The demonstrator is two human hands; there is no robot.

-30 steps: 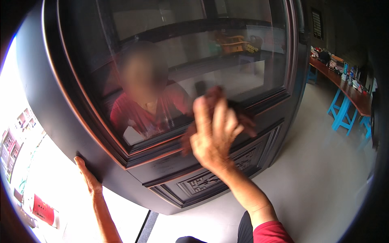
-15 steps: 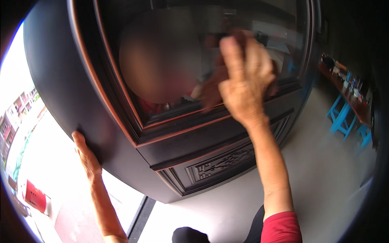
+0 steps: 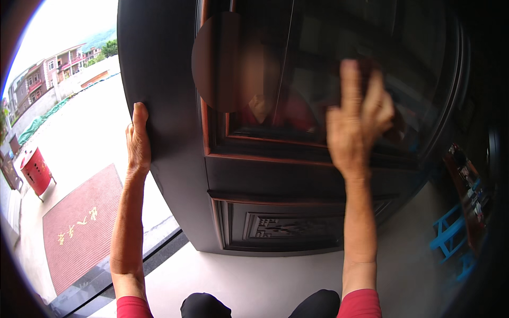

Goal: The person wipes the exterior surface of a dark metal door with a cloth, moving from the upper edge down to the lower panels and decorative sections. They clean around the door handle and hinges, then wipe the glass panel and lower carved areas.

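Note:
A large dark door (image 3: pixel 175 132) with reddish-brown molding stands in front of me. My left hand (image 3: pixel 139 143) holds its left edge, the thumb along the edge and the fingers mostly hidden behind. Up at the right, my right hand (image 3: pixel 360 116) presses against the glossy dark panel (image 3: pixel 313 53). Its index finger points upward, while the other fingers are bent and smeared by motion. A dark reddish patch shows around those fingers; whether it is a cloth or a reflection I cannot tell. Below the panel is a carved fretwork inset (image 3: pixel 291 225).
Outside, left of the door, lie a reddish doormat (image 3: pixel 85 228) and a red metal bin (image 3: pixel 37 172), with brick buildings (image 3: pixel 66 61) farther off. A dark threshold strip (image 3: pixel 164 249) crosses the floor. Blue stools (image 3: pixel 449 230) stand by a cluttered brown table (image 3: pixel 469 185) at the right.
The view has swung left, showing more of the outside and the doormat. My left hand keeps its hold on the door edge. My right hand is still on the panel, blurred in both frames.

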